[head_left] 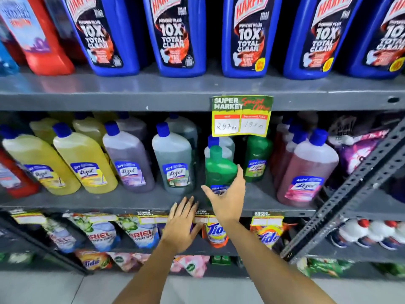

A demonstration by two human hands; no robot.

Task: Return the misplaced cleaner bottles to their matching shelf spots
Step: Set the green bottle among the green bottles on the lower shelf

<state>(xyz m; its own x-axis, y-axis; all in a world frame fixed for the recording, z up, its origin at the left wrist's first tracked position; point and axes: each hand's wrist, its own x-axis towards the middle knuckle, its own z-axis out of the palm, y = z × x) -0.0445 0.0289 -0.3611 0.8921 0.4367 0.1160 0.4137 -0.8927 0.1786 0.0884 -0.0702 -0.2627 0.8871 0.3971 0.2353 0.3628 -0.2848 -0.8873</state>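
The green bottle (220, 170) stands upright on the middle shelf (131, 199), long axis vertical, directly ahead of and just above the right hand (228, 194), in front of a clear bottle and left of another green bottle (256, 157). That nearer hand is spread open around its lower part; whether it touches, I cannot tell. The left hand (182, 224) lies flat and empty, fingers on the shelf's front edge.
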